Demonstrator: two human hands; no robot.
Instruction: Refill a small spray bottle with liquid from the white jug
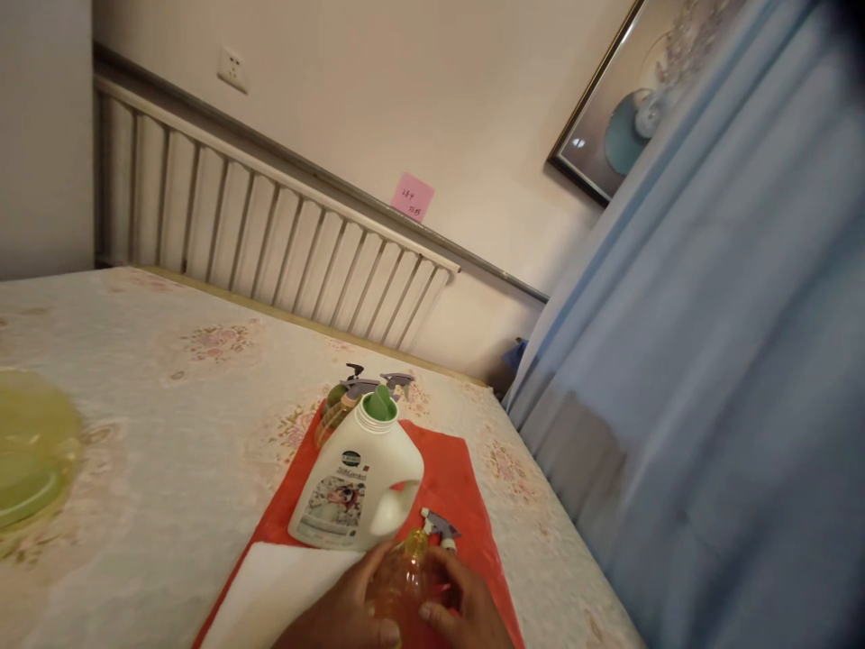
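Note:
Near the bottom of the head view, a see-through bottle (405,581) with an uncovered yellowish neck stands between my hands. My left hand (348,606) closes on its left side, the thumb across the front. My right hand (469,606) wraps the other side, fingers curled round it. Just beyond the right hand, a grey and white spray head (442,527) lies on the red cloth (450,460). A large cream detergent jug (351,478) with a green pouring spout stands uncapped behind the bottle. The bottle's lower part is partly hidden by my fingers.
Behind the jug are more spray bottles (338,410), partly hidden. A white cloth or sheet (277,586) lies at the front left. The table has a floral tablecloth (182,433). A yellow-green basin (33,451) sits far left; a blue curtain (703,361) hangs along the right.

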